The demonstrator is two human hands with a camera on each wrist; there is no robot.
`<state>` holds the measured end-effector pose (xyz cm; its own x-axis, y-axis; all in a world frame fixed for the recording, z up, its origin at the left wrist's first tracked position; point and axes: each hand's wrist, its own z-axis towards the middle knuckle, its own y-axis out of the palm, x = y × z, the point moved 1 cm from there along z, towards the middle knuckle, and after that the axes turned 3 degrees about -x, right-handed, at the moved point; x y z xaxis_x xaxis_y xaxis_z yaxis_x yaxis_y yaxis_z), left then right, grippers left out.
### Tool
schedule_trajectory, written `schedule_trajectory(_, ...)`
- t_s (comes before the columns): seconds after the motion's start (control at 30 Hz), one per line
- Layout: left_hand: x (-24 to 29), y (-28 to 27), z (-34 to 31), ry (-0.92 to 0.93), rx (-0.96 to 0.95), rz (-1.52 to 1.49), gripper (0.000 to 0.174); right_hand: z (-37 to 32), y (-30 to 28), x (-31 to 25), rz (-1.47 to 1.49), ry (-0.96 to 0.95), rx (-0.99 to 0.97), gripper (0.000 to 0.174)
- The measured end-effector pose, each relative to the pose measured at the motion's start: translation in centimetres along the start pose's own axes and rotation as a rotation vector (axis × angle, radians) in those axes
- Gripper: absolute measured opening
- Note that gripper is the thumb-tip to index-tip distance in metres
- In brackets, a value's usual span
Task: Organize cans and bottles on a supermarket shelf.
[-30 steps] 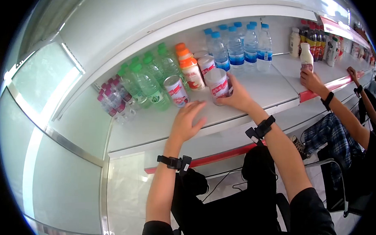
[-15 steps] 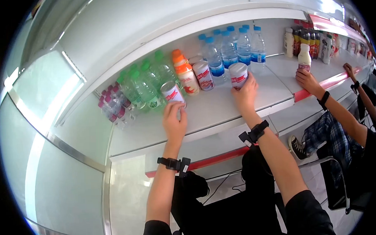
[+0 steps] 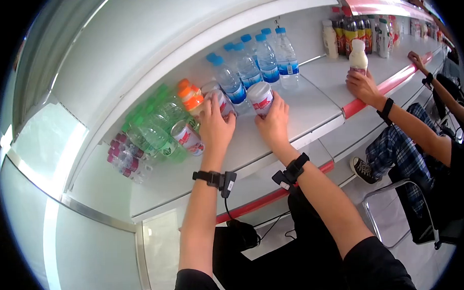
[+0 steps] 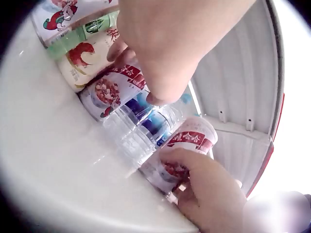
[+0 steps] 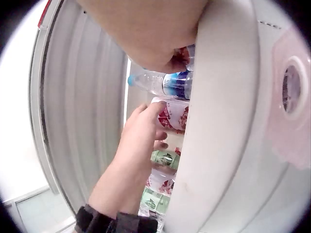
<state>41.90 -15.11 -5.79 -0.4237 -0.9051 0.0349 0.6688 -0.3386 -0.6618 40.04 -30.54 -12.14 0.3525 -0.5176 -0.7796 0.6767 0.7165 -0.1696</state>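
Note:
My left hand (image 3: 217,129) grips a white-and-red food can (image 3: 225,107) standing beside an orange-capped bottle (image 3: 190,99); its fingers and thumb lie on opposite sides of the can. A matching can (image 3: 261,99) is held by my right hand (image 3: 275,122), just in front of the blue-capped water bottles (image 3: 247,68). In the left wrist view, the right thumb crosses this can's label (image 4: 192,141). A third can (image 3: 187,138) stands left of my left hand, before the green bottles (image 3: 157,135). Behind the left-hand can, another can top (image 3: 209,87) shows partly.
Small purple-capped bottles (image 3: 122,159) fill the shelf's left end by a glass panel (image 3: 86,211). An upper shelf edge (image 3: 228,30) overhangs the bottles. To the right, another person's hand (image 3: 363,86) holds a cream-coloured bottle (image 3: 358,59) on the adjoining shelf (image 3: 321,73).
My right hand has shifted its can rightward to the front of the water bottles. My left hand has left the leftmost can and taken hold of the can beside the orange-capped bottle.

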Motion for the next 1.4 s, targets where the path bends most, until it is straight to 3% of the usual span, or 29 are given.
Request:
schedule_trajectory(0.1, 0.6, -0.8, -2.3, -0.075, 0.075, 0.021, 0.07, -0.1, 0.1, 0.0, -0.009, -0.018, 0.022, 0.082)
schedule_trajectory(0.17, 0.3, -0.7, -3.8, -0.191, 0.247, 0.152, 0.067, -0.1, 0.1, -0.1, 0.0, -0.003, 0.01, 0.082)
schedule_trajectory(0.23, -1.8, 0.7, -4.8, -0.133, 0.225, 0.119, 0.065, 0.1, -0.2, 0.0, -0.005, 0.013, 0.003, 0.082)
schedule_trajectory(0.3, -2.7, 1.2, -5.4, -0.118, 0.055, -0.032, 0.061, 0.1, -0.1, -0.1, -0.009, 0.046, -0.026, 0.083)
schedule_trajectory(0.43, -1.7, 0.2, -5.8, -0.112, -0.037, -0.054, 0.058, 0.0, -0.2, -0.2, -0.018, 0.062, -0.02, 0.083)
schedule_trajectory(0.5, -1.4, -0.3, -6.5, -0.325, -0.116, -0.159, 0.057, 0.1, -0.3, -0.4, -0.018, 0.076, -0.051, 0.083)
schedule_trajectory(0.53, -1.6, -0.5, -7.1, -0.324, -0.115, -0.162, 0.057, 0.0, -0.4, -0.4, -0.02, 0.075, -0.049, 0.083)
schedule_trajectory(0.73, -3.1, -4.0, -10.2, -0.33, 0.036, -0.271, 0.069, 0.0, -0.1, -0.3, -0.021, 0.023, -0.01, 0.083)
schedule_trajectory(0.93, -5.4, -8.4, -10.7, -0.442, 0.396, -0.406, 0.074, 0.3, 0.0, 0.2, 0.023, 0.026, 0.021, 0.077)
schedule_trajectory(1.1, -6.8, -8.1, -10.4, -0.374, 0.34, -0.193, 0.074, 0.4, -0.1, 0.0, -0.012, 0.003, 0.05, 0.074)
schedule_trajectory(1.17, -7.5, -7.4, -10.8, -0.296, 0.378, -0.231, 0.07, 0.4, -0.3, 0.0, 0.007, -0.019, 0.012, 0.072)
schedule_trajectory(1.3, -8.5, -6.6, -11.9, -0.321, 0.405, -0.32, 0.063, 0.3, -0.1, 0.0, 0.042, -0.051, -0.074, 0.07)
schedule_trajectory(1.37, -8.6, -6.3, -12.0, -0.298, 0.371, -0.332, 0.065, 0.5, -0.1, -0.1, 0.201, 0.049, -0.349, 0.071)
schedule_trajectory(1.4, -8.8, -6.2, -12.2, -0.314, 0.374, -0.329, 0.065, 0.4, -0.3, -0.1, 0.198, 0.046, -0.364, 0.071)
